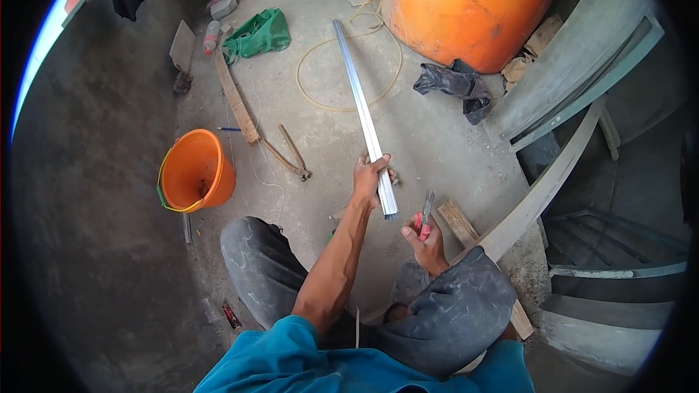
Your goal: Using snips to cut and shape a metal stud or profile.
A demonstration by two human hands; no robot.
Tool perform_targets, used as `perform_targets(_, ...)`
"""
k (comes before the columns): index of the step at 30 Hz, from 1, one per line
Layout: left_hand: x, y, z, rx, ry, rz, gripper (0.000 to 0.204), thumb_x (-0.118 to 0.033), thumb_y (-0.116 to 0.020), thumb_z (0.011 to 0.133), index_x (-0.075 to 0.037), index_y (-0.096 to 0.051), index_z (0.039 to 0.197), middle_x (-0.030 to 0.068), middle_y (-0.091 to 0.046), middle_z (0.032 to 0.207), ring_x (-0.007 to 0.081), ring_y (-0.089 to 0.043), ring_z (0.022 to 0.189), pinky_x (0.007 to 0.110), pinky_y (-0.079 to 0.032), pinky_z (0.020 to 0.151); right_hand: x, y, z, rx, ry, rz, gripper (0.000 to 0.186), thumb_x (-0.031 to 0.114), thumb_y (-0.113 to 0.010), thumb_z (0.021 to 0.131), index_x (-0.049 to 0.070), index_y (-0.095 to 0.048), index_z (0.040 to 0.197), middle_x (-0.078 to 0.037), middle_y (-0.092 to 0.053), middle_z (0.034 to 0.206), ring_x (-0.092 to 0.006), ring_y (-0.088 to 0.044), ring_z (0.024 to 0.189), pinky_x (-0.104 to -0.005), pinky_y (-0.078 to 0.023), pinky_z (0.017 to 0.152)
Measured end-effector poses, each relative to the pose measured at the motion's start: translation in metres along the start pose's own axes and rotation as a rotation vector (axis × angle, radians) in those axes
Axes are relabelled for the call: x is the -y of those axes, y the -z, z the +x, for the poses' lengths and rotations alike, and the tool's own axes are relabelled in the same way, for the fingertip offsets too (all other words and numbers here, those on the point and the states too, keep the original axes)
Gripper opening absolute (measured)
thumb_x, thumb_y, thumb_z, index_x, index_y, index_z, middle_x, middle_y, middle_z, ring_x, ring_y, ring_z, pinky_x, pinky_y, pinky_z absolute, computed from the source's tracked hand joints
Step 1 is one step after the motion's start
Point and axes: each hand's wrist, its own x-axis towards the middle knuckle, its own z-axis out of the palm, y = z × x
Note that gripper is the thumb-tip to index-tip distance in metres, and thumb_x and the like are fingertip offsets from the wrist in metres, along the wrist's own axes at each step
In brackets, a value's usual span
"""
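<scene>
Head view, centre: left hand [368, 177] grasps a metal strip [362, 113], right hand [429, 246] (slightly lower) a red-handled tool [427, 212]. Positioning seems in hand; next calls for alignment.

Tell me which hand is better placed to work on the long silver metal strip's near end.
Likely the right: the right hand holds a red-handled metal tool close to that near end, while the left hand is occupied gripping the long silver metal strip.
</scene>
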Motion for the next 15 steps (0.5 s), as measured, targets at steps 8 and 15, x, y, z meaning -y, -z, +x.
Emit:
perform_targets(8,0.006,0.021,0.013,0.079,0.174,-0.094,0.042,-0.040,-0.035,0.104,0.000,-0.048,0.103,0.0119,-0.056,0.078,0.0199,-0.059,0.063,0.032,-0.053,0.055,0.001,0.029,-0.036,0.407,-0.434,0.423,0.034,0.025,-0.064,0.090,0.000,-0.057,0.112,-0.010,-0.063,0.090,-0.0171,-0.060,0.082,-0.0324,-0.049,0.079)
perform_targets(15,0.044,0.020,0.014,0.031,0.112,-0.148,0.050,-0.046,-0.032,0.103,-0.002,-0.051,0.093,0.0102,-0.057,0.077,0.0202,-0.057,0.061,0.034,-0.053,0.056,0.023,0.015,-0.058,0.377,-0.464,0.088,0.035,0.031,-0.067,0.087,0.002,-0.058,0.104,-0.004,-0.058,0.085,-0.0129,-0.053,0.080,-0.0291,-0.044,0.076)
